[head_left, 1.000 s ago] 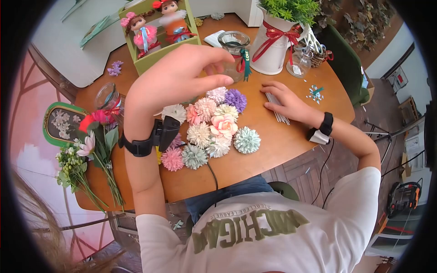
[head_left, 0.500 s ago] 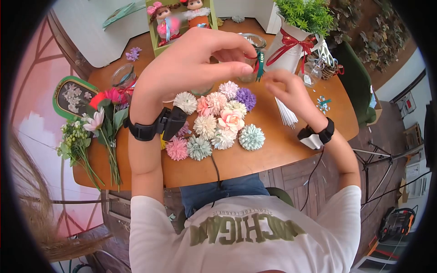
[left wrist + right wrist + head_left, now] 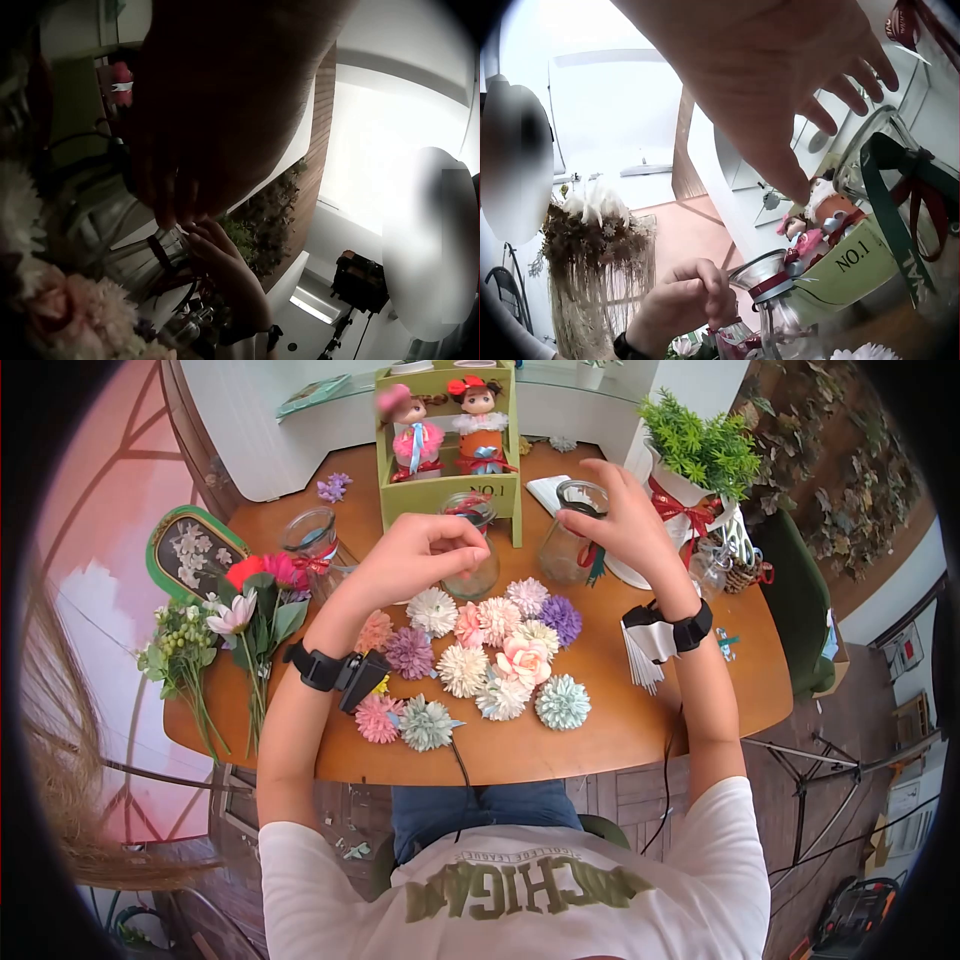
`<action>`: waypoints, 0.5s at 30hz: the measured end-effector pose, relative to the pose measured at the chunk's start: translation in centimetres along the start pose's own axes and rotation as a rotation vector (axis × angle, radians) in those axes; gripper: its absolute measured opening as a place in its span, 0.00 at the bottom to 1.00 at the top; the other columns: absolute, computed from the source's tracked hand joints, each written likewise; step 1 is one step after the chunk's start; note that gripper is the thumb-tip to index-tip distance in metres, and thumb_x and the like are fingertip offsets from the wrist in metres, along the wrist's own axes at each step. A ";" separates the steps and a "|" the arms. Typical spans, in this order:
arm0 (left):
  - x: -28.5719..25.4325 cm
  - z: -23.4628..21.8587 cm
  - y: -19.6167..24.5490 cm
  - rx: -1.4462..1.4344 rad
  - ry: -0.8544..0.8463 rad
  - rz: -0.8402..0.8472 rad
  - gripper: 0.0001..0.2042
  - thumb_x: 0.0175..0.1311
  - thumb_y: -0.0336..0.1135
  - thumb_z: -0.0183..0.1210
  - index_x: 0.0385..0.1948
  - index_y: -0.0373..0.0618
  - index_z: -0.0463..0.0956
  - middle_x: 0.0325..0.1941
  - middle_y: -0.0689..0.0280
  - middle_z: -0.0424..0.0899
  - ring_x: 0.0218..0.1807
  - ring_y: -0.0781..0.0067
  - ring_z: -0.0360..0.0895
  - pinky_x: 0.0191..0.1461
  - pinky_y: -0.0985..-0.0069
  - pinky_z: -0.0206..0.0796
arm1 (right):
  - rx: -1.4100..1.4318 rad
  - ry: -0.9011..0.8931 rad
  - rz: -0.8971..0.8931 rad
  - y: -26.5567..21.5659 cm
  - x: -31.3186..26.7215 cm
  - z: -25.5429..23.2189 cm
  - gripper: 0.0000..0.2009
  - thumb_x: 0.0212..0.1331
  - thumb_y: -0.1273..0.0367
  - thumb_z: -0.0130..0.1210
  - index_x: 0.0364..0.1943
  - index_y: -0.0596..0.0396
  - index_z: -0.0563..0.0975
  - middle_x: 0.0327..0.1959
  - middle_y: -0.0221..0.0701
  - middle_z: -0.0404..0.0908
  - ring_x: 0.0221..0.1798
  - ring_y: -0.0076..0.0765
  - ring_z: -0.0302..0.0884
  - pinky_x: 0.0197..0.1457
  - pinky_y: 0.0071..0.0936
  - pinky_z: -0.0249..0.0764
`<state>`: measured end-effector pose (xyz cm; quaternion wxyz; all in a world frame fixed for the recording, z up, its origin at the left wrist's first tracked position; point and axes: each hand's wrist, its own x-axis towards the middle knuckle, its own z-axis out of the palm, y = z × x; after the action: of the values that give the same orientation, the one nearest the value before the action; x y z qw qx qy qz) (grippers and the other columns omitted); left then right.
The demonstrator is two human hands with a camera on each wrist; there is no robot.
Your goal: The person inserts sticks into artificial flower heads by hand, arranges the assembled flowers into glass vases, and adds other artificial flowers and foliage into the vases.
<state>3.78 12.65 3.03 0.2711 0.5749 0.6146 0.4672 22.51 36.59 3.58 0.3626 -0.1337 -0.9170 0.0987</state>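
My left hand (image 3: 418, 555) hovers beside a middle glass jar (image 3: 472, 577), its fingers loosely curled with nothing seen in them. In the right wrist view, that jar has a dark red ribbon (image 3: 772, 288) round its neck. My right hand (image 3: 635, 525) is spread at another glass jar (image 3: 562, 557), thumb near the rim and fingers beyond it. A green ribbon (image 3: 885, 161) and a red one hang from this jar. Artificial flower heads (image 3: 500, 700) lie in front of both jars. White sticks (image 3: 640, 660) lie partly under the right wrist.
Behind the jars stands a green box (image 3: 450, 500) with two dolls. Stemmed flowers (image 3: 265, 620), a third jar (image 3: 310, 535) and a green-framed picture (image 3: 195, 550) are at the left. A white pitcher with a green plant (image 3: 700, 445) stands at the back right.
The left hand has drawn back leftward from the green-ribboned jar, its fingers curling more. The right hand has left the white sticks and moved up to that jar. The head view has shifted.
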 end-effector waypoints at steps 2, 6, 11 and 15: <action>0.2 -0.1 0.9 0.019 -0.009 0.017 0.09 0.69 0.34 0.62 0.39 0.37 0.82 0.33 0.70 0.84 0.36 0.83 0.78 0.41 0.78 0.72 | 0.046 -0.043 0.032 0.7 -0.3 0.7 0.34 0.53 0.56 0.69 0.63 0.58 0.72 0.60 0.45 0.76 0.64 0.56 0.73 0.65 0.42 0.71; 0.3 -0.3 2.9 0.195 -0.090 0.101 0.11 0.69 0.36 0.63 0.43 0.37 0.81 0.35 0.68 0.85 0.36 0.81 0.80 0.39 0.79 0.70 | 0.092 -0.078 0.067 1.8 -0.6 1.7 0.33 0.51 0.60 0.71 0.61 0.56 0.73 0.58 0.43 0.77 0.59 0.51 0.77 0.60 0.40 0.75; -2.0 -1.5 5.4 0.469 -0.365 0.198 0.19 0.67 0.40 0.64 0.53 0.36 0.79 0.44 0.54 0.86 0.46 0.56 0.84 0.50 0.65 0.76 | 0.118 -0.086 0.070 1.2 -0.4 1.0 0.32 0.47 0.63 0.72 0.60 0.53 0.75 0.53 0.38 0.78 0.47 0.42 0.81 0.50 0.37 0.78; -4.2 -2.8 7.4 0.559 -0.406 0.165 0.22 0.67 0.41 0.64 0.58 0.37 0.76 0.49 0.54 0.84 0.48 0.58 0.84 0.52 0.66 0.76 | 0.146 -0.156 0.115 0.7 -0.3 0.5 0.34 0.45 0.62 0.72 0.60 0.54 0.75 0.52 0.38 0.78 0.46 0.41 0.80 0.50 0.36 0.78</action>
<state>5.55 7.21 9.92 0.1814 0.7557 0.6037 0.1775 22.52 37.12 2.87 0.2928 -0.1510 -0.9236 0.1960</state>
